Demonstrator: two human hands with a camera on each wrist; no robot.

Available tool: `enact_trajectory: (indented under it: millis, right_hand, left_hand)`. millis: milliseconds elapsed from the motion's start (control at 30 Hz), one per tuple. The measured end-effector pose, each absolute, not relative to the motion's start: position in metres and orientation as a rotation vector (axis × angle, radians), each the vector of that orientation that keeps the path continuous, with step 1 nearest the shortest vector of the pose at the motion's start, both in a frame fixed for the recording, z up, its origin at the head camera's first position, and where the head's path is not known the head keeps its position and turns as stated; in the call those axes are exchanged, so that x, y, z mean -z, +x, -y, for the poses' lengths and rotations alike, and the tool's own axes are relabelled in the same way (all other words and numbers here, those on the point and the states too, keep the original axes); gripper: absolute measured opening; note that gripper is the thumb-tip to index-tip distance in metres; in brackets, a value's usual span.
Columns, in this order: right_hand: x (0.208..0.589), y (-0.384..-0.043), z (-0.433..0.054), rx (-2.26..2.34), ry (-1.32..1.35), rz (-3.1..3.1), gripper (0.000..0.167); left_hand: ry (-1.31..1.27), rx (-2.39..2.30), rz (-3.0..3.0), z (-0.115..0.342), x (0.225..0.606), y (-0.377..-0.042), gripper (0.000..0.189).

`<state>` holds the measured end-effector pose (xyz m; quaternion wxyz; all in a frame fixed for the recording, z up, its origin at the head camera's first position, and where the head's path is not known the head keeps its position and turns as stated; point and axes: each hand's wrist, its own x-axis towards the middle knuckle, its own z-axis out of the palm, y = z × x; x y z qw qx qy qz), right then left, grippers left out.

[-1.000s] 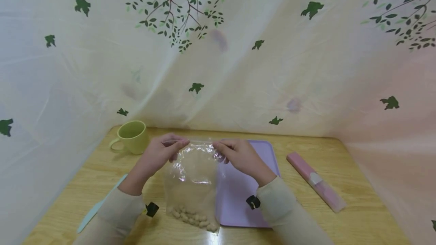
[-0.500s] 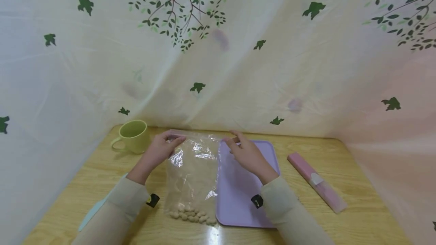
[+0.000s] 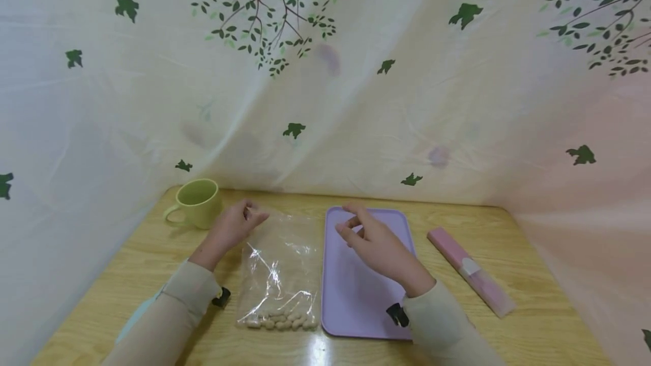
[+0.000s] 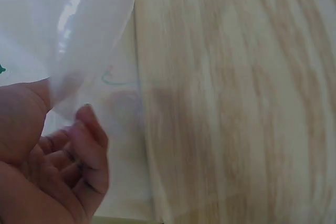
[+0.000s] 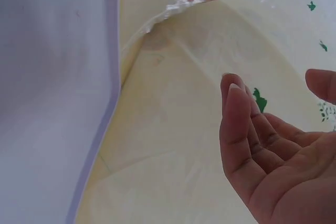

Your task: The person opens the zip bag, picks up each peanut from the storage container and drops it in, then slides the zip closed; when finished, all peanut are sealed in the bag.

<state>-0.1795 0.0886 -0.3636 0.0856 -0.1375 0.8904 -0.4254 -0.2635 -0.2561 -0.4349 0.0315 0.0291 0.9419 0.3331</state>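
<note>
A clear plastic bag (image 3: 280, 264) lies beside the purple tray, with several pale pieces that look like peanuts (image 3: 281, 321) gathered along its near end. At its upper left corner, my left hand (image 3: 235, 227) pinches the film between thumb and fingers; the left wrist view shows the film (image 4: 79, 35) passing between them. Over the tray (image 3: 351, 309) hovers my right hand (image 3: 378, 247), its fingers loosely bent and the thumb apart, holding nothing. In the right wrist view, a gap shows between that thumb and the fingertips (image 5: 234, 108).
A green mug (image 3: 199, 205) stands at the back left. Partly hidden under the left sleeve lies a light blue utensil (image 3: 134, 321). To the right of the tray is a narrow pink case (image 3: 470, 270). A printed cloth curtain (image 3: 356, 100) hangs round the wooden table (image 3: 508, 253).
My right hand has let go of the bag's top edge and moved right, over the tray. The bag, held upright earlier, has sunk flatter and shifted slightly left with my left hand.
</note>
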Motion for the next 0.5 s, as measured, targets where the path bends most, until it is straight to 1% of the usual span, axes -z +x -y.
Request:
enact_trajectory:
  millis: [133,233,300,500]
  right_hand:
    - [0.36,-0.168,-0.09,1.19,-0.455,-2.682,0.065]
    - [0.358,-0.16,-0.093,1.13,-0.494,-2.715,0.07]
    - [0.355,-0.155,-0.095,1.088,-0.52,-2.757,0.074]
    - [0.339,-0.14,-0.103,0.847,-0.58,-3.04,0.078]
  left_hand:
    - [0.087,-0.97,-2.831,0.255,0.439,-0.266,0.081]
    - [0.146,-0.892,-2.829,0.252,0.438,-0.261,0.093]
    - [0.2,-0.836,-2.85,0.249,0.435,-0.254,0.095]
    - [0.451,-0.658,-3.009,0.231,0.409,-0.226,0.09]
